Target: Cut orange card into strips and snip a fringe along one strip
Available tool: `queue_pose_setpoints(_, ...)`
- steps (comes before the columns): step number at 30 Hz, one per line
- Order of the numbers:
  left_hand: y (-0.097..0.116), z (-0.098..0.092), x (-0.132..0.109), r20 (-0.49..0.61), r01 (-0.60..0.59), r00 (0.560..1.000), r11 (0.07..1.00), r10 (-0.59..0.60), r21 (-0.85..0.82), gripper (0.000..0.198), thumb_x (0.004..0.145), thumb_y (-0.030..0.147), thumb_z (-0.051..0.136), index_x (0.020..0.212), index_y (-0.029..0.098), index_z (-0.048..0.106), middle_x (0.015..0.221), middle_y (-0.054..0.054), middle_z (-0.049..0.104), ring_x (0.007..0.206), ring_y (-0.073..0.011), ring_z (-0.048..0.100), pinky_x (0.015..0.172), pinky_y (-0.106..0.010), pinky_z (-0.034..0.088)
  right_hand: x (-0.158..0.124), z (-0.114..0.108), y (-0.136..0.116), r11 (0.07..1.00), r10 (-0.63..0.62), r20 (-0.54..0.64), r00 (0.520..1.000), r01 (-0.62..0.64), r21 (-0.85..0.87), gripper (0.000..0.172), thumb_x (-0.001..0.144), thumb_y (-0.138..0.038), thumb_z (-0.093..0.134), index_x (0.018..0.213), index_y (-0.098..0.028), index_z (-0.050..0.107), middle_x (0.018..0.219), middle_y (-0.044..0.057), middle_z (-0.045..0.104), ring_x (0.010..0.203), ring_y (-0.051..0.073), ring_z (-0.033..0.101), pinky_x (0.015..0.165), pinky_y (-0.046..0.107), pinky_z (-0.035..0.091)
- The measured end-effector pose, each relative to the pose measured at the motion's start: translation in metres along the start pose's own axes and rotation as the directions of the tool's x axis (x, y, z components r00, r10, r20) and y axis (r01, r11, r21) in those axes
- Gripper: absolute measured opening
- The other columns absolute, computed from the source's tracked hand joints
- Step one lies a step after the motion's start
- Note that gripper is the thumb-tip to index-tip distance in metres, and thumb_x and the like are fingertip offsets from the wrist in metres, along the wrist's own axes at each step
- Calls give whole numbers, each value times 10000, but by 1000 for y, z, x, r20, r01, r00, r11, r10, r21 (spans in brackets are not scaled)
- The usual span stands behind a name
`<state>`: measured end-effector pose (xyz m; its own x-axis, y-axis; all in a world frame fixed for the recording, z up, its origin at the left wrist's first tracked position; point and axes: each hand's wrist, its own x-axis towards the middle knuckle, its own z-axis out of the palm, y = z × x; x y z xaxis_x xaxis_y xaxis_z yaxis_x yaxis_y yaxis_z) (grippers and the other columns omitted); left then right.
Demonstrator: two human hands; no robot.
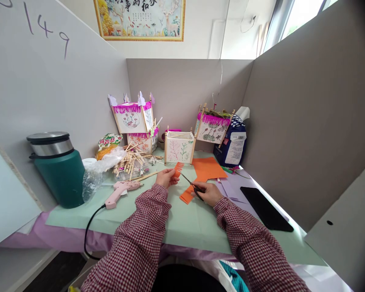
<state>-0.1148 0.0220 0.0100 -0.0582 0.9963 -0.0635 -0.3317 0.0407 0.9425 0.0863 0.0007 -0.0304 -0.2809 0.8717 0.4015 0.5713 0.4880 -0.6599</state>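
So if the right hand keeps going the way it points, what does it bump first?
Probably the fringed orange paper strip in the left hand first: the right hand grips dark-handled metal scissors aimed at it, though depth is hard to judge.

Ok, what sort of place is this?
Probably a partitioned craft booth for making paper lanterns: grey partition panels box it in, wood-framed paper lanterns stand at the back, and a pink hot glue gun lies beside a heap of wooden sticks.
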Motion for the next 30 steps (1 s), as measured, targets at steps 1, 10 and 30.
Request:
queue_pose_setpoints(1,0,0,0,-2,1,1000,1000,-1,0,153,729,221,634,781,121,530,594,-13,608,430,-85,564,420,-190,447,0,0,0,1000,-1,0,1000,1,4,442,633,-388,634,1037,-207,644,772,9,686,687,161,617,611,250,481)
queue_pose_setpoints(10,0,3,-5,61,29,998,999,-31,29,113,734,185,625,759,119,537,570,-14,602,430,-93,566,416,-197,452,0,1,1,1000,3,9,1000,-4,9,454,623,-397,656,1037,-211,643,823,17,691,718,169,627,647,256,494)
queue_pose_setpoints(30,-1,4,-5,93,35,995,998,-39,44,89,740,163,607,752,114,534,567,-12,596,430,-93,566,409,-199,452,-1,0,-3,999,22,15,1000,-23,30,445,625,-379,662,1034,-204,646,814,17,695,723,174,632,653,259,494)
